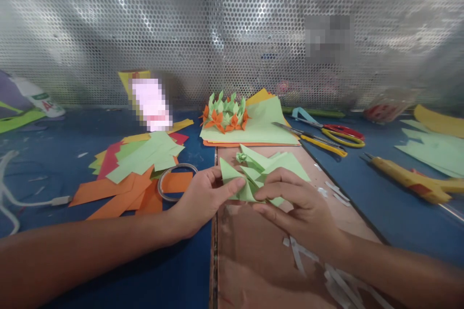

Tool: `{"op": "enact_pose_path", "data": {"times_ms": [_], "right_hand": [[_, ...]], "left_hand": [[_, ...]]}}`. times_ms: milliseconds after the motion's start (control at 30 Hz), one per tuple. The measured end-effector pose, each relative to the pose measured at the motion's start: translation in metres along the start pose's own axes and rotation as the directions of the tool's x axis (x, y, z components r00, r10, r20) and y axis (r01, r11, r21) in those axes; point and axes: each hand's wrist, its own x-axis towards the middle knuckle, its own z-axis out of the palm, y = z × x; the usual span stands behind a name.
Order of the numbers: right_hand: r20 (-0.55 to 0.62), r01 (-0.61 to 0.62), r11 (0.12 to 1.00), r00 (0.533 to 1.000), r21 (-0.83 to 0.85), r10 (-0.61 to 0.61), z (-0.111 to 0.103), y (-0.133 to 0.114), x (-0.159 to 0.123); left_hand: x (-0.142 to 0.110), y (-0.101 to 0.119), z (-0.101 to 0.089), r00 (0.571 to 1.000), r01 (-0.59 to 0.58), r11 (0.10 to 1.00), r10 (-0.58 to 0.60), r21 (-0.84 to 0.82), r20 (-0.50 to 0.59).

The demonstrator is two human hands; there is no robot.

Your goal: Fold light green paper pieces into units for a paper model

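A folded piece of light green paper (232, 178) is held up between my two hands over the brown board. My left hand (205, 198) pinches its left side, thumb across the front face. On the other side, the fingers and thumb of my right hand (299, 203) close on its lower right edge. More light green folded paper (286, 161) lies just behind, partly hidden by my hands. A small crumpled green bit (241, 157) shows near its top. Farther back stands a ring of folded green and orange paper (226, 116) on a stack of coloured sheets (268, 123).
Orange and green paper strips (141, 159) and a tape roll (161, 188) lie left. Scissors (340, 133), a craft knife (322, 146) and a yellow glue gun (413, 178) lie right. White scraps (340, 280) litter the board. A perforated metal sheet (232, 24) rises behind.
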Motion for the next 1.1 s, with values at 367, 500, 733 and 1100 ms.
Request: {"op": "enact_pose_path", "data": {"times_ms": [367, 500, 733, 1100], "right_hand": [[0.027, -0.008, 1.0, 1.0, 0.006, 0.008, 0.0026, 0.0009, -0.0006], [0.044, -0.03, 0.999, 0.999, -0.013, 0.03, 0.0033, 0.0013, -0.0013], [0.11, -0.079, 0.996, 0.99, -0.034, 0.082, 0.0059, 0.001, -0.001], [0.027, -0.113, 0.993, 0.993, 0.017, 0.113, 0.0056, 0.0001, -0.0013]], "left_hand": [[-0.0022, 0.0033, 0.003, 1.0, 0.012, 0.998, -0.011, 0.061, -0.015], [-0.0021, 0.0019, 0.0033, 1.0, 0.018, 0.998, -0.017, 0.064, -0.016], [-0.0027, 0.0015, 0.0031, 0.998, -0.052, 0.989, 0.048, 0.137, 0.032], [-0.004, 0.0035, 0.0058, 0.998, -0.017, 0.995, 0.012, 0.096, 0.058]]}}
